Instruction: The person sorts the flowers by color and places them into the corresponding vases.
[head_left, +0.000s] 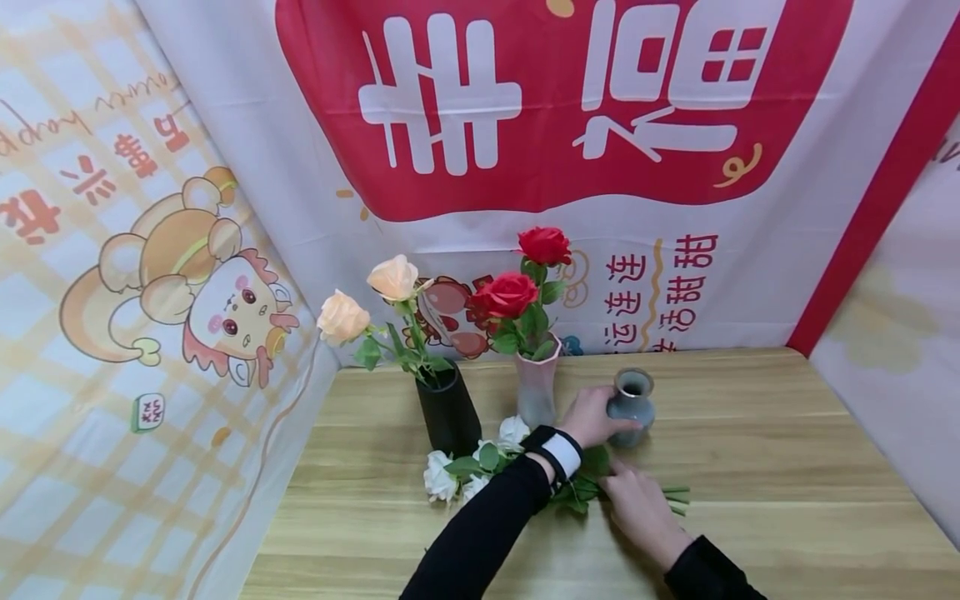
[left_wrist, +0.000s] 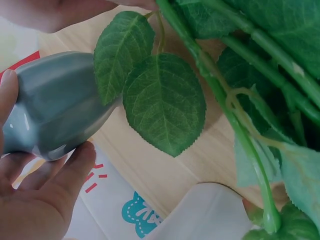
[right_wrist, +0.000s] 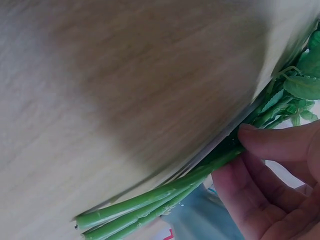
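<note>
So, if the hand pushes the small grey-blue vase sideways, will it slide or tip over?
The grey-blue vase looks glazed and smooth, so it probably slides on the wooden table. Its narrow neck and empty mouth suggest it may tip easily. The left hand grips its body, which likely steadies it.

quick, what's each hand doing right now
Left hand: grips the grey vase.
Right hand: fingers on the green stems; a firm grip cannot be told.

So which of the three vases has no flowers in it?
The small grey-blue vase, gripped by the left hand. The black vase holds peach roses and the pink vase holds red ones.
</note>
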